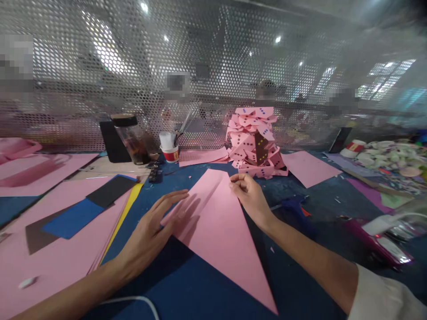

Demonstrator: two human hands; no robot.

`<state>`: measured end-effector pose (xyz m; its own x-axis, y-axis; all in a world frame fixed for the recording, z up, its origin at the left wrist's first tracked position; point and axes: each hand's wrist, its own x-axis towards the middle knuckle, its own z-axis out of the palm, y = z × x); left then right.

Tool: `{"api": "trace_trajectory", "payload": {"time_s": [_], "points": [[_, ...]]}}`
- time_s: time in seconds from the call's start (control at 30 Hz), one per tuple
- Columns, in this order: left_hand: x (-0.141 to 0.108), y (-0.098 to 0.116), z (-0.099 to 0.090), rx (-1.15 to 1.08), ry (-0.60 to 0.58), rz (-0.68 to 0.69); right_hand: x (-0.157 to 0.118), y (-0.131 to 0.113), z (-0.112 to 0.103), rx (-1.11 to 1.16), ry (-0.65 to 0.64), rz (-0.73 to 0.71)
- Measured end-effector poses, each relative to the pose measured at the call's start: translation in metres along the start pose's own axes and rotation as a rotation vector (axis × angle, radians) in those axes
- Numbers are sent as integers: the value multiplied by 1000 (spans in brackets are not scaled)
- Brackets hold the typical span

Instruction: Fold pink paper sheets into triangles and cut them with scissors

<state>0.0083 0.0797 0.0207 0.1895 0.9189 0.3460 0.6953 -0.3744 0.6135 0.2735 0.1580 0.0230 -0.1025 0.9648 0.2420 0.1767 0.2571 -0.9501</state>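
A pink paper sheet (220,226), folded into a roughly triangular shape, lies at a slant on the dark blue tabletop in front of me. My right hand (247,193) pinches its upper right edge between thumb and fingers. Over the sheet's left side, my left hand (158,224) is spread with its fingers stretched out, casting a shadow on the paper; whether the fingertips touch it I cannot tell. Behind the sheet rises a pile of folded pink paper pieces (255,142) marked with small dark dots.
Large pink sheets (66,275) with blue paper (73,218) and black paper (111,191) lie at left. A lidded jar (133,140) and a paper cup (170,153) stand behind. A blue glue gun (296,209) lies at right, near a purple device (376,244) and a heap of pale scraps (390,160).
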Motion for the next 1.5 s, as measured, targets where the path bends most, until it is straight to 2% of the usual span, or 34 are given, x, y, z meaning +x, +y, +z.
{"api": "trace_trajectory", "payload": {"time_s": [0.1,0.2,0.37,0.47,0.53,0.67,0.8,0.97,1.07,1.2,1.3,1.37,1.43,1.5], "points": [[0,2,1,-63,-18,-111,1,2,-1,94,-25,18],[1,-3,3,-28,-4,-109,0,2,-1,87,-41,-35],[-1,-4,5,74,92,82,-1,-2,-2,59,-49,-74],[-7,5,7,104,61,250,-3,-3,-1,77,-45,-54],[-13,13,9,99,18,295,-5,-6,1,92,-41,-45],[-23,27,11,32,-71,242,-12,-21,6,88,-16,-79],[-27,36,7,-57,-119,197,-26,-44,11,23,-12,-203],[-33,49,-1,-197,-92,60,-45,-64,17,-122,-79,-499],[-37,54,1,-323,-70,8,-53,-70,20,-250,-144,-694],[-35,54,8,-569,48,-105,-61,-76,24,-352,-264,-856],[-28,52,6,-695,76,-149,-66,-81,23,-408,-335,-913],[-23,51,-2,-769,50,-150,-65,-85,17,-403,-324,-928],[-19,51,-14,-852,-22,-173,-59,-89,8,-353,-249,-875],[-17,53,-29,-936,-151,-208,-47,-89,-2,-261,-129,-725]]}}
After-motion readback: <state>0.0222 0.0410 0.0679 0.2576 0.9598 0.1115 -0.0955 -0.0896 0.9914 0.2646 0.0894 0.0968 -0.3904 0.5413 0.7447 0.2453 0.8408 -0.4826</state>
